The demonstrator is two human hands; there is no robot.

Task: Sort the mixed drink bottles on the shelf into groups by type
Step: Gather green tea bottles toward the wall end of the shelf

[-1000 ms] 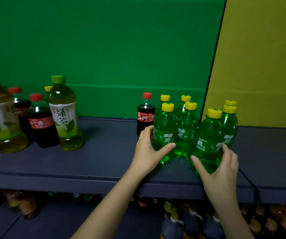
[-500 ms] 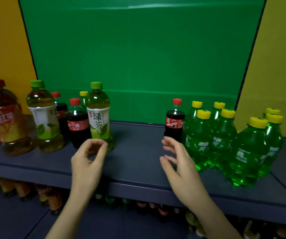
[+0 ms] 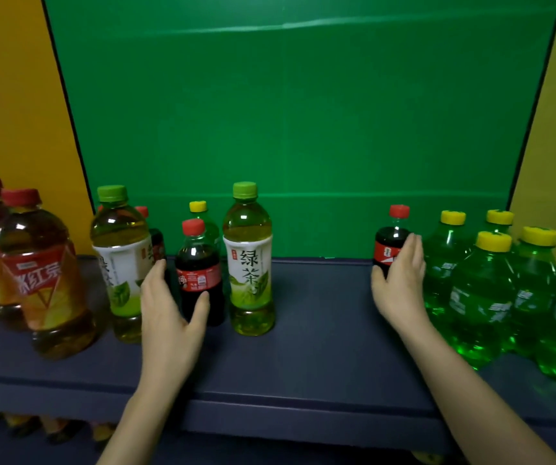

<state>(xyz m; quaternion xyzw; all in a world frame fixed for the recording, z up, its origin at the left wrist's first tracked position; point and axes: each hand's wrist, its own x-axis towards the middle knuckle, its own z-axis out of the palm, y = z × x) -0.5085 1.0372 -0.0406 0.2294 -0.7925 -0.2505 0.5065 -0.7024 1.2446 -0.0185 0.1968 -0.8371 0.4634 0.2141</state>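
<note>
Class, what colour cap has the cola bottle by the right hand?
Red cap on the cola bottle, clearest in head view.
</note>
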